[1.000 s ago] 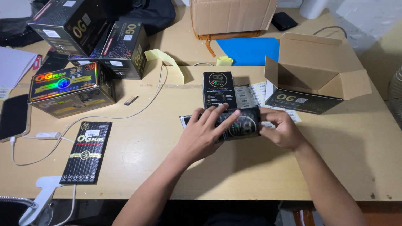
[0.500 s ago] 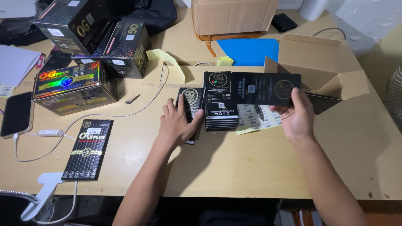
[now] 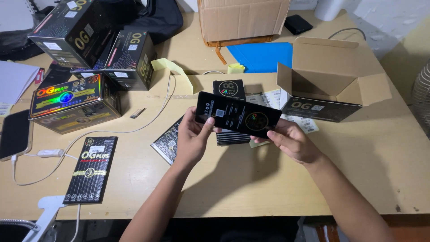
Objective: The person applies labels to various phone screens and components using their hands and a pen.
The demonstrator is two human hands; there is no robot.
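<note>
Both hands hold one flat black packet [image 3: 237, 116] level above the wooden desk [image 3: 251, 188]. My left hand [image 3: 191, 140] grips its left end with the thumb on top. My right hand [image 3: 293, 141] supports its right end from below. Under the packet lies a stack of like black packets [image 3: 229, 89], and another flat black packet [image 3: 168, 142] rests on the desk just left of my left hand.
An open cardboard box [image 3: 329, 83] stands at the right. Black cartons [image 3: 96, 40] and a shiny carton [image 3: 74, 103] stand at the left, with a black packet [image 3: 92, 168], a phone [image 3: 14, 134] on a white cable and a blue folder [image 3: 262, 56].
My right hand brought the packet back from beside the open box to the middle. My left hand rose off the desk and took hold of its left end.
</note>
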